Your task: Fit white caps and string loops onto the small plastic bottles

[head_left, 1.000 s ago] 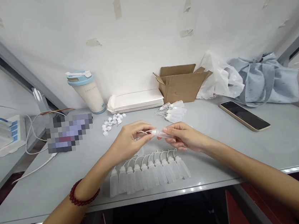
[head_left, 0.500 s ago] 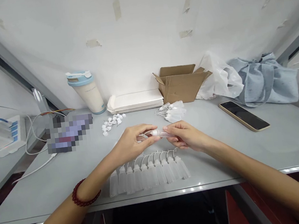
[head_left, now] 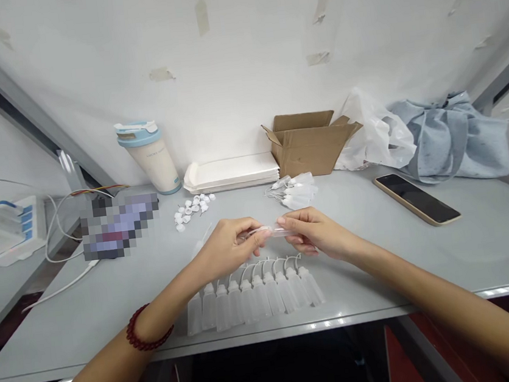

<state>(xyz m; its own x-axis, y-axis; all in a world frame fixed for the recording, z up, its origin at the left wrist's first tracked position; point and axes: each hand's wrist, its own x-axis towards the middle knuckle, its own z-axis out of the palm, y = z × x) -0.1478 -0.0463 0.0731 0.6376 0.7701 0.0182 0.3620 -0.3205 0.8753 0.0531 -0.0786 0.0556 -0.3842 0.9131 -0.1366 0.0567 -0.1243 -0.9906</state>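
Over the middle of the table, my right hand is closed round the body of a small translucent plastic squeeze bottle, held lying sideways. My left hand pinches the bottle's neck end with thumb and fingers, partly hiding the cap. Just below my hands, a row of similar bottles lies side by side, their curved straps toward the back. Small white caps are scattered behind my left hand. Beyond my right hand lies a pile of bottles with thin straps.
Along the wall stand a tumbler, a stack of white trays, an opened cardboard box, a plastic bag and a blue cloth bag. A phone lies right; a blurred-out device with a cable lies left.
My left fingers have shifted over the bottle's neck and now cover more of its white cap end. The right hand keeps its hold on the body.
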